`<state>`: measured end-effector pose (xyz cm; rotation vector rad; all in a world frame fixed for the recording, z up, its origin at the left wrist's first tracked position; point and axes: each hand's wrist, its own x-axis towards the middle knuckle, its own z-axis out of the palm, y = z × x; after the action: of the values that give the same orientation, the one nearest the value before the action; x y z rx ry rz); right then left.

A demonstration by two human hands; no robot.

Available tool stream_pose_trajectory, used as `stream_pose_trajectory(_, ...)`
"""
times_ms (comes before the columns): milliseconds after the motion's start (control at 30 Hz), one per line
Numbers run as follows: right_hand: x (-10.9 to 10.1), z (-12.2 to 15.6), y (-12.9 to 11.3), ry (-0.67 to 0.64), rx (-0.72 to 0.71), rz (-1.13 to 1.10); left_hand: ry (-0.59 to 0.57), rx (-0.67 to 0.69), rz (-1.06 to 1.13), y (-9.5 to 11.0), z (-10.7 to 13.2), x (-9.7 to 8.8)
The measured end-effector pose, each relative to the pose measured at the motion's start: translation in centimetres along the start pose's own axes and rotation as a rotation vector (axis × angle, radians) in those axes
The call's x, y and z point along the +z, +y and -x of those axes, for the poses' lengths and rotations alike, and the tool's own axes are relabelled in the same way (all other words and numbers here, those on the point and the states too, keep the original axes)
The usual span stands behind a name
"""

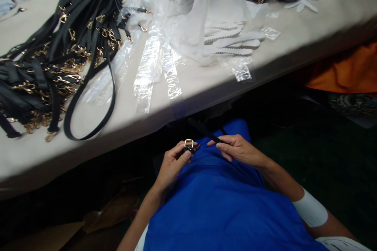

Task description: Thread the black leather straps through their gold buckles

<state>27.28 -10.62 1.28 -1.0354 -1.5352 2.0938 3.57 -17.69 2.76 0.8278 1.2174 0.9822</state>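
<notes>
Over my lap, in front of the table edge, my left hand (176, 160) pinches a small gold-coloured buckle (189, 144), whose square frame stands up above the thumb. Something dark beside the frame is too small to make out. To its right, my right hand (235, 150) grips a black strap (204, 129) between thumb and fingers. One end of the strap points up and left toward the table. A short gap separates the two hands. Beneath them lies the blue cloth (218, 192) covering my lap.
Many black straps with gold clasps (88, 35) pile up on the table's left (123, 125), one looping near the edge. Clear plastic sleeves (150, 70) and a bag of white strips (229, 39) lie in the middle. Orange cloth (347, 70) hangs at right; cardboard (114, 208) lies below left.
</notes>
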Motion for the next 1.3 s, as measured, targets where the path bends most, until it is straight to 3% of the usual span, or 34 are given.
stream_pose_trajectory(200,0.0,0.6,-0.4,0.067,-0.064,-0.079,-0.017,-0.017,0.164,0.6,0.2,-0.8)
stream_pose_trajectory(367,0.8,-0.2,-0.5,-0.012,-0.057,-0.172,-0.043,0.032,0.237,1.9,0.3,-0.6)
stream_pose_trajectory(567,0.1,-0.8,0.8,-0.053,0.057,-0.249,0.003,0.136,0.348,2.7,0.2,-1.2)
stream_pose_trajectory(733,0.3,-1.0,1.4,-0.15,0.129,-0.22,-0.027,0.096,0.353,3.1,0.0,-1.2)
stream_pose_trajectory(1067,0.1,-1.4,1.8,-0.231,0.106,-0.273,-0.102,0.003,0.417,2.6,0.0,-1.4)
stream_pose_trajectory(1300,-0.2,-1.6,2.9,-0.243,0.119,-0.32,-0.136,0.042,0.521,1.9,0.1,-1.4)
